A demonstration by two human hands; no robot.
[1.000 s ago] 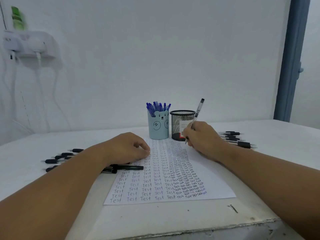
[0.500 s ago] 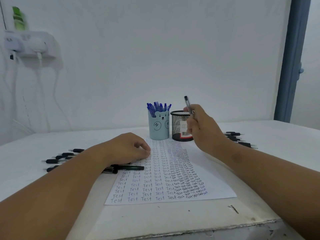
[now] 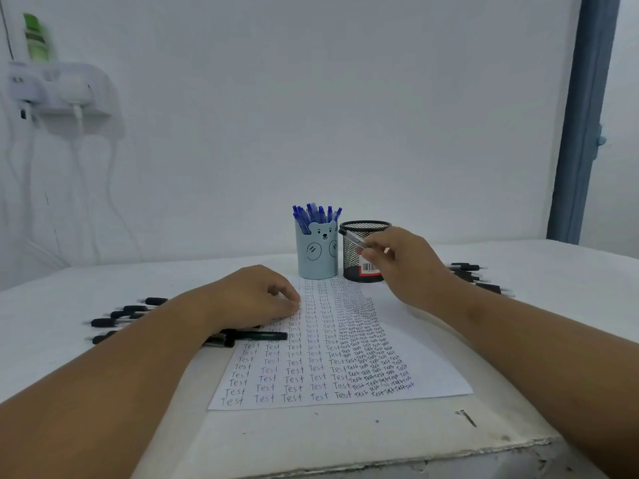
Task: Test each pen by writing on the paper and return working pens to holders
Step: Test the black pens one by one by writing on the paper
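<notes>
My right hand (image 3: 403,262) pinches a clear-barrelled pen (image 3: 352,237) between thumb and fingertips, and what matters for the drop is that the pen lies nearly level, its long axis running up and to the left from the grip, with the dark free end just at the near-left rim of the black mesh holder (image 3: 363,252). The holder's mouth sits directly behind and a little above that end, so I judge the pen must be tipped upright before it can go in. The right hand is plainly the nearer one; my left hand (image 3: 256,295) rests with loosely curled fingers on the left edge of the paper (image 3: 408,340), holding nothing I can see, well apart from both holders. Counting: two holders, the mesh one and a pale blue bear holder (image 3: 316,254) touching or just beside it, that one packed with blue pens (image 3: 316,214), perhaps eight, too bunched to be sure. On the surface (image 3: 345,440) I see about five black pens to the left (image 3: 128,314), two more near my left wrist (image 3: 256,337), and three or four to the right (image 3: 473,276), partly hidden by my forearm.
</notes>
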